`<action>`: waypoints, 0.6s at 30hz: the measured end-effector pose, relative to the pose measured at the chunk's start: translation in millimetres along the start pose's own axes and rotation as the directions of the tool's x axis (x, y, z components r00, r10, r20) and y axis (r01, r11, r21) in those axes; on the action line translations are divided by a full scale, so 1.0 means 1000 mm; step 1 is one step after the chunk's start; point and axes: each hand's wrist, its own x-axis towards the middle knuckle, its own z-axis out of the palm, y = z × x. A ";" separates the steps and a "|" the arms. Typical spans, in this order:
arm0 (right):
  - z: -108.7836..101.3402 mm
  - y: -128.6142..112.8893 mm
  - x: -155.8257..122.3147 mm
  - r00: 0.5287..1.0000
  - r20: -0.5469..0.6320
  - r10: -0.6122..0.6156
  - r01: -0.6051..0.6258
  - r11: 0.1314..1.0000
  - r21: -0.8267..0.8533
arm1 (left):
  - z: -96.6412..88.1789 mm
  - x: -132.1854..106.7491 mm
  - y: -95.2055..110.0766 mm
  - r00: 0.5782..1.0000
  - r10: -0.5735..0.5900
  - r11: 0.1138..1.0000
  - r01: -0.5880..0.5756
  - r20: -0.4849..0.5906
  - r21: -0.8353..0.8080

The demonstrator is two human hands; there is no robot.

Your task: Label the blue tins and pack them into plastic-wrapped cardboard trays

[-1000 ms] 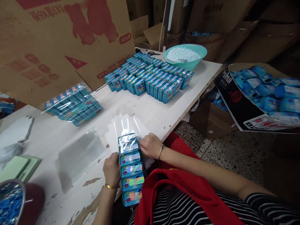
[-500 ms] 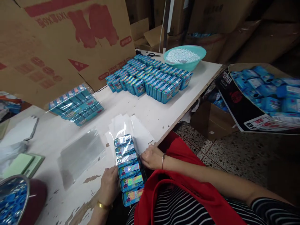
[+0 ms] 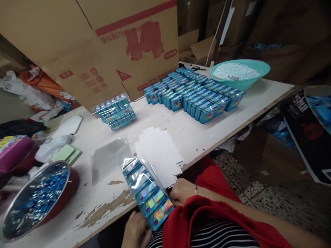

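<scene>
A clear plastic bag with a row of small blue tins [image 3: 148, 193] lies tilted over the table's front edge, close to my body. The tins have shiny rainbow labels. My right hand [image 3: 183, 190] is closed at the bag's right side, its fingertips partly hidden. My left hand [image 3: 137, 225] is by the lower left of the bag, below the table edge; its curled fingers are smeared by motion. Just beyond the bag lies a stack of white cards [image 3: 159, 151]. An empty clear bag [image 3: 111, 156] rests flat to the left.
Rows of blue tins [image 3: 196, 93] stand at the back, beside a turquoise basin [image 3: 240, 82] of white pellets. Another bagged pack [image 3: 116, 112] leans by a big carton [image 3: 108, 48]. At left sits a metal bowl [image 3: 68, 168] of blue pieces; an open box [image 3: 300, 113] stands right.
The view has swung left. The bagged tins have turned and tilted, their far end now to the left. My left hand has slid down toward the near end; my right hand stays at the right side.
</scene>
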 end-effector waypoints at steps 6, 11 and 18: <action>-0.041 0.042 0.052 0.906 -0.272 0.325 -0.341 0.940 -0.015 | -0.005 0.082 -0.019 0.956 -0.264 0.962 0.270 -0.125 0.037; -0.038 0.067 0.039 0.853 -0.302 0.426 -0.413 0.904 0.110 | 0.018 0.088 -0.014 0.942 -0.323 0.942 0.311 -0.091 -0.126; -0.013 0.056 0.036 0.657 -0.705 0.267 -0.152 0.963 0.223 | -0.004 0.098 -0.055 0.635 -0.598 0.801 0.488 -0.489 -0.346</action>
